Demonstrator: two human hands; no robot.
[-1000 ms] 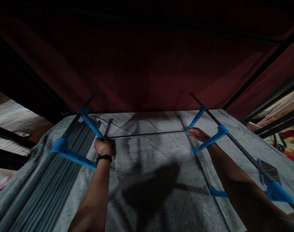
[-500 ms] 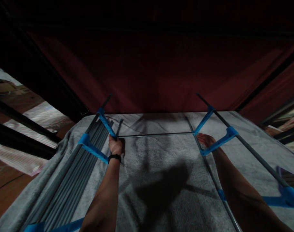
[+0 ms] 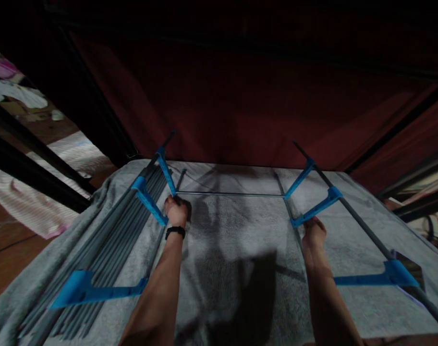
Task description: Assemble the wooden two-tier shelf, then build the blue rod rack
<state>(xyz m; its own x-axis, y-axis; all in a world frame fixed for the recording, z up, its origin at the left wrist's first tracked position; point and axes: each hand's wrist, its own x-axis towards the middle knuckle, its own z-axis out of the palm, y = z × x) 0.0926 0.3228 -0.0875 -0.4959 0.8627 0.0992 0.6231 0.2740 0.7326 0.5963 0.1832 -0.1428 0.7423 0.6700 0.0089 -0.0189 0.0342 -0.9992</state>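
A frame of grey tubes and blue plastic brackets stands on a grey blanket. My left hand (image 3: 176,210), above a black wristband (image 3: 175,232), is closed round the left inner tube (image 3: 156,247), just below the far left bracket (image 3: 167,172). A thin crossbar (image 3: 229,194) runs from there to the far right bracket (image 3: 299,179). My right hand (image 3: 314,232) has its fingers curled at the inner end of a nearer right bracket (image 3: 316,207), beside the right inner tube (image 3: 288,209); the fingertips are partly hidden.
Several loose grey tubes (image 3: 121,240) lie side by side at left on the blanket (image 3: 237,245). Dark posts (image 3: 35,166) and a dark red panel (image 3: 219,110) border the surface. Another blue bracket (image 3: 381,276) sits at the near right, close to a dark flat object (image 3: 408,266).
My right hand has come back toward me, from between the two right brackets to the nearer one's end. My left hand stays near the far left bracket. The view has shifted.
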